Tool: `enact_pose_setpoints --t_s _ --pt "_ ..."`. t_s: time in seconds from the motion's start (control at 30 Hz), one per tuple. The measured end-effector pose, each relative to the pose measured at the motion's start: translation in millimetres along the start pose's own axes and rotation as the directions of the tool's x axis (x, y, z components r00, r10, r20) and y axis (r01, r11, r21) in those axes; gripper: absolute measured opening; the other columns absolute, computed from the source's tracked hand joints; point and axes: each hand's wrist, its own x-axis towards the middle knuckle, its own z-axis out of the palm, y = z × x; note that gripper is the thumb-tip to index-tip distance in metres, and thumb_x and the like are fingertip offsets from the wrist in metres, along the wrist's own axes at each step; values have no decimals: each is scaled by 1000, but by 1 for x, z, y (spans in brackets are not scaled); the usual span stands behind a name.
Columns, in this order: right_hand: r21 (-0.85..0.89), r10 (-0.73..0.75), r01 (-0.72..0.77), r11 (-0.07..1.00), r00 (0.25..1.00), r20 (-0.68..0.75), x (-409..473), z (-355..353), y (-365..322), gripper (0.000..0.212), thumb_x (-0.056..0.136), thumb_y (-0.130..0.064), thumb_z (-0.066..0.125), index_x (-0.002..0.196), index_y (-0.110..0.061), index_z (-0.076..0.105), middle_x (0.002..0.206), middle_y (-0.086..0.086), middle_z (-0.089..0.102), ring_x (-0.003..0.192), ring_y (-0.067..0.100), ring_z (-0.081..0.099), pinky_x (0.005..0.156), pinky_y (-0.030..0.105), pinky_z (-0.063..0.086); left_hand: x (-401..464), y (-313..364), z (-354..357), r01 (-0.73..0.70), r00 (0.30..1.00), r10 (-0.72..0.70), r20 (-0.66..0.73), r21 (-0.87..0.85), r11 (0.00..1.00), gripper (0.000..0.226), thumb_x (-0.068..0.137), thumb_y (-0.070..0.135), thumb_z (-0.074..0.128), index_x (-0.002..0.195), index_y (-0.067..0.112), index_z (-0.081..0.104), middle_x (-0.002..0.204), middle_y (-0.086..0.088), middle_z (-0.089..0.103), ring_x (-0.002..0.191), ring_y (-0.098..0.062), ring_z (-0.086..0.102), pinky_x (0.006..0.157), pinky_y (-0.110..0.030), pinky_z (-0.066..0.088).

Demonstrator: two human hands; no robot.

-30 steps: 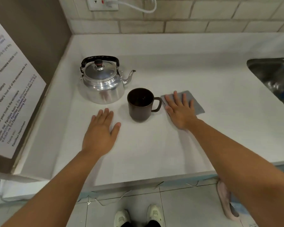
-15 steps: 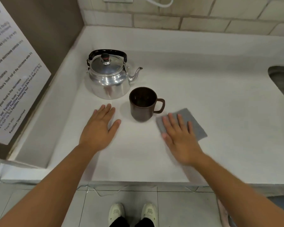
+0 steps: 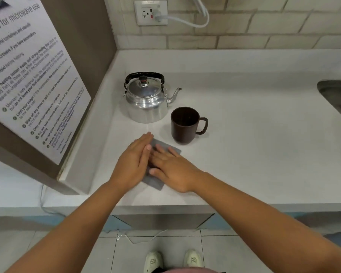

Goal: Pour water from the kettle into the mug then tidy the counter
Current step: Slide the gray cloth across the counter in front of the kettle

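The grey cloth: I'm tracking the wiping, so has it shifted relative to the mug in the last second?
Yes. The grey cloth went from right of the mug, by its handle, to its front-left.

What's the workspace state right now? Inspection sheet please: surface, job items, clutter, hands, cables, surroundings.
Surface: white counter, no spill visible.
Job's things: metal kettle upright, lid on, spout toward the mug; brown mug upright beside it, handle to the right, contents cannot be told; grey cloth flat near the front edge.
Clutter: nothing seen.
Hands: left hand open, at the cloth's left edge; right hand open, flat on the cloth.
Cables: white cable plugged into the wall socket; thin cable on the floor.
Surroundings: steel sink at right, microwave notice at left, tiled wall behind.
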Motion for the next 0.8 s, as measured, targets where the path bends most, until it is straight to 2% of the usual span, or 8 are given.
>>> enact_pose_setpoints --t_s 0.07,0.13,0.17,0.23,0.33,0.4,0.53,0.8 --pt "-43 76 -80 996 993 -85 -39 1 19 56 101 -43 21 153 -24 11 161 -5 9 148 11 -4 119 34 -3 -5 -2 11 -64 974 34 226 128 990 46 104 31 27 149 20 25 156 3 22 143 -8 14 115 -23 6" --pt "-92 221 -235 968 966 -137 -74 0 38 57 101 -45 17 153 -24 8 161 -7 6 148 11 -5 120 33 -2 -7 -13 24 -165 937 35 348 350 922 50 104 36 19 150 22 6 159 4 3 145 -9 -4 115 -24 -7" --pt "-94 310 -325 941 939 -148 -86 -1 46 57 101 -46 16 153 -24 6 161 -7 2 148 12 -7 120 33 -3 -5 -19 27 -168 939 17 344 414 895 51 104 37 16 150 23 0 159 4 -1 144 -10 -8 115 -26 -9" --pt "-88 445 -459 884 885 -139 -95 -3 57 59 101 -45 16 153 -20 0 160 -6 -6 147 16 -12 120 35 -5 8 -27 27 -74 961 -68 269 484 872 52 104 36 15 151 20 -1 160 1 -1 145 -15 -7 117 -31 -6" --pt "-94 491 -501 860 864 -108 -94 -3 64 60 102 -43 16 152 -18 -5 161 -2 -10 147 18 -15 120 37 -6 46 -27 34 130 940 -284 191 568 813 53 105 34 13 151 15 -3 161 -6 -4 146 -23 -7 117 -39 -5" --pt "-83 487 -497 864 865 -119 -93 -2 67 60 102 -44 16 152 -19 -6 161 -3 -11 147 18 -15 120 36 -5 64 -19 47 183 915 -356 189 592 785 53 104 35 11 151 16 -5 161 -7 -9 146 -25 -10 117 -41 -6" --pt "-76 479 -491 868 868 -132 -93 3 70 60 101 -44 15 152 -20 -6 161 -3 -11 146 17 -15 120 35 -6 66 -21 52 93 939 -262 222 571 816 52 104 37 12 152 23 -2 161 -4 -7 146 -23 -8 115 -38 -8" --pt "-74 476 -490 869 866 -154 -93 8 74 59 101 -45 13 151 -22 -8 161 -4 -12 146 16 -18 119 35 -9 21 -8 46 144 929 -314 197 589 795 53 103 41 8 150 26 -12 160 -3 -14 145 -22 -14 116 -39 -11"
